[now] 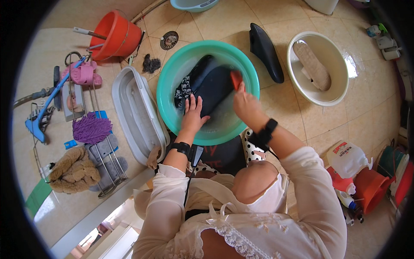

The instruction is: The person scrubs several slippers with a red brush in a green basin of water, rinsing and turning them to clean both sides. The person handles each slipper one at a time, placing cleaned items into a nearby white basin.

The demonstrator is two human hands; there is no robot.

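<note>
A green plastic basin (160, 97) with water stands before me. In it lie a black shoe sole or slipper (212, 89), a second dark piece of footwear (201, 66) and a black-and-white patterned strap (185, 89). My left hand (193, 113) presses on the near end of the black sole with its fingers spread. My right hand (245, 102) grips a red brush (236, 79), blurred, against the sole's right edge; its bristles are hidden.
Right of the basin, a black shoe (266, 53) lies on the tiles, and a cream basin (291, 81) holds a beige insole (312, 64). At left are a grey tub (124, 113), a tipped red bucket (113, 35) and a floor drain (169, 40). Plastic jugs (346, 158) stand at lower right.
</note>
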